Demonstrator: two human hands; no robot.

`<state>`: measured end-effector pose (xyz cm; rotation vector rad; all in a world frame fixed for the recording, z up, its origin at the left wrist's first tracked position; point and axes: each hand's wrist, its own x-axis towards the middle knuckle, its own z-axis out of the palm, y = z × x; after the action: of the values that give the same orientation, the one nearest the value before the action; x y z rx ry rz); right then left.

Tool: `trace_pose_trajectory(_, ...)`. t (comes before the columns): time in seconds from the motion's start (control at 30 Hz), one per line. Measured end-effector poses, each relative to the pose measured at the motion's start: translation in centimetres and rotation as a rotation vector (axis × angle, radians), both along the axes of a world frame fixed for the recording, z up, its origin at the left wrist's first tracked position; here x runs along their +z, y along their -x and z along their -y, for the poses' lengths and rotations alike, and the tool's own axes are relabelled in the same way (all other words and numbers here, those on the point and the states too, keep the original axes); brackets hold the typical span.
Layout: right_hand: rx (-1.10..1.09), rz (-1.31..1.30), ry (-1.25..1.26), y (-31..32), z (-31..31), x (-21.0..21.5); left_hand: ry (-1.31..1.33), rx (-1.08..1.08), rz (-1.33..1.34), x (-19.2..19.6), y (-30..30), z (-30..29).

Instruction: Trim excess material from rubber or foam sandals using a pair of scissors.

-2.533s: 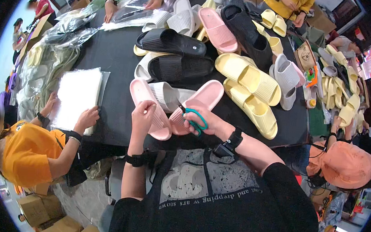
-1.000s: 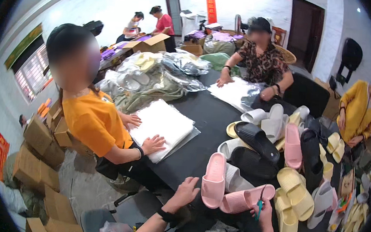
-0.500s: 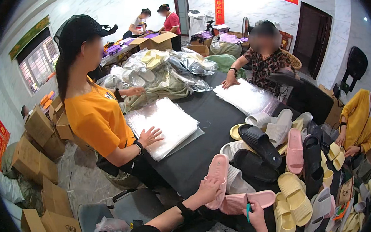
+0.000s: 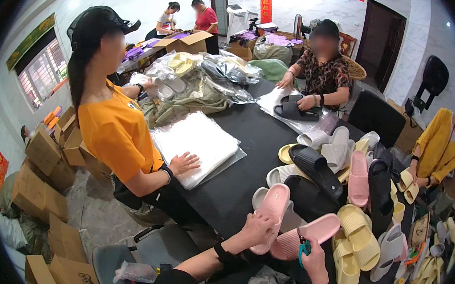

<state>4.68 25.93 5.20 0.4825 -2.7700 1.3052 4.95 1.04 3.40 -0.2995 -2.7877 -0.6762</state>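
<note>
My left hand (image 4: 259,229) is closed over the strap of a pink slipper (image 4: 275,200), whose toe end points away from me. My right hand (image 4: 314,260) grips small teal-handled scissors (image 4: 304,248). Their dark blades reach up to a second pink slipper (image 4: 321,229), lying slanted beside the first with its strap toward my hands. Whether the blades touch it, I cannot tell. Behind the pink pair sits a light grey slipper (image 4: 292,220), partly hidden. Yellow slippers (image 4: 359,236) lie just right of my right hand.
More slippers, including a black one (image 4: 315,198), heap along the table's right side. A stack of clear bags (image 4: 198,145) lies under the hand of a person in orange (image 4: 116,128). Another person across the black table (image 4: 249,138) handles a dark slipper (image 4: 297,110). Chairs (image 4: 168,252) stand at lower left.
My right hand and the scissors have shifted slightly, and the dark blades now show. Across the table, the person has brought a dark slipper onto the bags. The orange-clad person's far hand moved back.
</note>
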Motion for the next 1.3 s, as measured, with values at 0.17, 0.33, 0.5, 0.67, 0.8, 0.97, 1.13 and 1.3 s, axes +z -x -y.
trace_pose_trajectory(0.17, 0.281, -0.097, -0.100, 0.8, 1.1, 3.4, -0.047, -0.051, -0.044, -0.3, -0.4, -0.1)
trace_pose_trajectory(0.33, 0.306, -0.052, -0.076, 1.9, 2.1, 1.8, -0.067, -0.029, -0.095, -1.1, -0.8, -0.4)
trace_pose_trajectory(0.5, 0.256, -0.065, 0.016, 2.7, 2.1, -0.8, 0.065, 0.025, -0.151, -1.9, -0.3, -0.9)
trace_pose_trajectory(0.67, 0.210, -0.057, 0.000, 2.2, 2.0, -1.1, 0.263, -0.067, -0.151, -0.8, 0.3, -2.1)
trace_pose_trajectory(0.8, 0.095, 0.101, 0.036, 2.0, 1.5, -1.3, 0.124, -0.229, 0.040, -0.9, 0.8, -2.1)
trace_pose_trajectory(0.97, 0.071, 0.129, 0.273, 2.1, 0.4, -3.9, 0.166, -0.272, 0.241, 0.8, 1.5, -1.9)
trace_pose_trajectory(1.13, 0.063, 0.191, 0.341, 1.7, 0.8, -2.9, 0.074, -0.325, 0.368, 2.2, 1.7, -2.1)
trace_pose_trajectory(1.3, 0.025, 0.220, 0.428, 1.5, 0.6, -1.8, -0.003, -0.224, 0.329, 2.2, 0.4, -1.5)
